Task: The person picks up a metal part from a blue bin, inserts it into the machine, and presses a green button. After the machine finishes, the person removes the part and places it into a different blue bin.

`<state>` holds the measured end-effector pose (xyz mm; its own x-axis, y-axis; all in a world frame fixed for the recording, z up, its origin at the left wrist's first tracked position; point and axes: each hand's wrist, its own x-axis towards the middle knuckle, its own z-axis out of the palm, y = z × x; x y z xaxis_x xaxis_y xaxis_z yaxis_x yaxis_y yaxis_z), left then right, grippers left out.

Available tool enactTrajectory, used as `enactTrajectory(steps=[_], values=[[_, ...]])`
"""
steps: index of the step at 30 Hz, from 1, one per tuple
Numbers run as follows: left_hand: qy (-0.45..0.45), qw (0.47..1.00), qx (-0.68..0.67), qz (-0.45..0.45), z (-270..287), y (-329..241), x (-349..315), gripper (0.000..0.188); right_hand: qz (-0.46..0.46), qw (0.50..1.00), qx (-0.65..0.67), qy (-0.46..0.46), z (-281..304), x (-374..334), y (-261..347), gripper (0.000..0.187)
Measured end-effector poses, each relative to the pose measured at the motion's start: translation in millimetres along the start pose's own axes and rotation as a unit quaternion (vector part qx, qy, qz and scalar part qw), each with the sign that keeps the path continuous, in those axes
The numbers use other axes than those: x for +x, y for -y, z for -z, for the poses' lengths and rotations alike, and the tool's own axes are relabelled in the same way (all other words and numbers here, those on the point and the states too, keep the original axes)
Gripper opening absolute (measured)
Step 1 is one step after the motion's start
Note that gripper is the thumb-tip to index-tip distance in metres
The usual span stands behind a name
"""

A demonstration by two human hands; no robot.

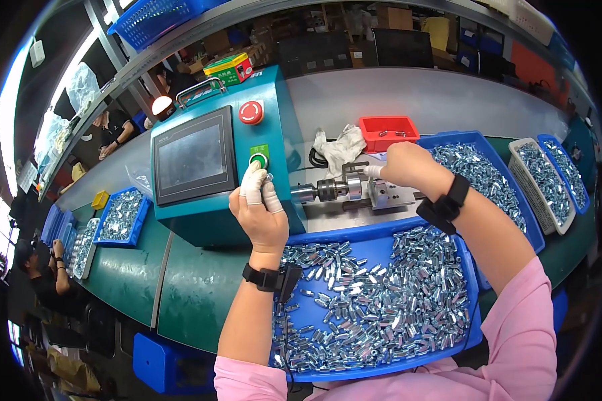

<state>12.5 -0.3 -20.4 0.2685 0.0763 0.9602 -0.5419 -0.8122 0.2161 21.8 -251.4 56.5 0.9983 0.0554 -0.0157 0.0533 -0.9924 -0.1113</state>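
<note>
My left hand [261,224], white wraps on its fingers, reaches up to the green push button [258,161] on the teal machine [274,93]. One fingertip presses on the button, and a small shiny metal fitting [269,178] shows between the fingers. My right hand [410,165] is closed at the metal clamping fixture [385,194], its wrapped fingertip beside the fixture's dark upper bar [355,167]. What those fingers grip is hidden. Facing the fixture is the machine's drill chuck [328,190]. Below both hands lies a blue tray [374,250] holding several silver metal fittings [408,301].
A red bin [388,125] with a few parts stands behind the fixture, beside white gloves [341,146]. More filled trays [530,230] line the right. A dark touchscreen [192,157] and red stop button [251,112] face me. Other people [50,274] sit at far left.
</note>
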Motion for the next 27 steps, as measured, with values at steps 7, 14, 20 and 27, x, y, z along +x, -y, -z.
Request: enactTrajectory(steps=[7, 14, 20, 27], values=[[0.010, 1.000, -0.003, 0.002, 1, -1, -1, 0.022, 0.000, 0.997, -0.031, 0.074, -11, 17, 5, 0.041], [0.016, 1.000, -0.004, 0.011, 3, -2, -1, 0.021, 0.024, 0.984, -0.021, -0.178, -64, -5, 0, 0.044], [0.024, 1.000, 0.007, 0.008, 2, 0, 0, 0.023, 0.039, 0.970, 0.008, -0.242, -67, -12, -1, 0.053], [0.063, 0.996, 0.056, 0.014, 8, -8, 4, 0.025, -0.052, 0.942, 0.331, 0.027, -34, -13, -33, 0.053]])
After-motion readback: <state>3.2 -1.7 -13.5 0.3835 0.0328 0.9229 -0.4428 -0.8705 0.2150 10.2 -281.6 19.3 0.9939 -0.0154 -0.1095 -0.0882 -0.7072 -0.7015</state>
